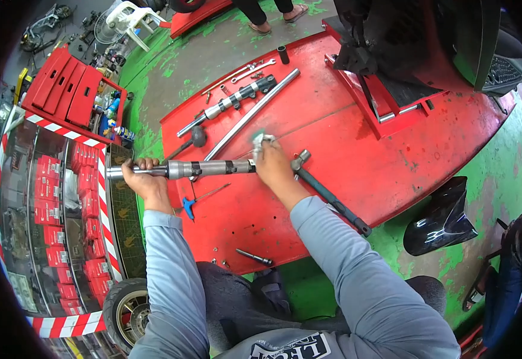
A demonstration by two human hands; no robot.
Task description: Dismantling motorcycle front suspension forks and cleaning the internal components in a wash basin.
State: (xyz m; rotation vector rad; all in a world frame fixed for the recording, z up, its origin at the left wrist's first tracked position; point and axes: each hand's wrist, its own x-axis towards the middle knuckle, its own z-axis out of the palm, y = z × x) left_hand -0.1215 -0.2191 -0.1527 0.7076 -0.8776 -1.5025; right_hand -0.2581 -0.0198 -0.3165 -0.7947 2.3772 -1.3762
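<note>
A metal fork leg lies horizontally across my view, its shiny tube gripped by my left hand. My right hand holds a crumpled white rag at the fork's right end. Just right of that hand rests a hammer with a dark green handle. A blue T-handle tool lies below the fork. Farther back are a long chrome tube, a second fork leg, a dark mallet and several wrenches. A dark bolt lies near the front edge.
The red work platform bears a motorcycle's dark front end. A red tool chest and glass cabinet stand left, a wheel below. A black fender lies right. Other people's feet and leg show.
</note>
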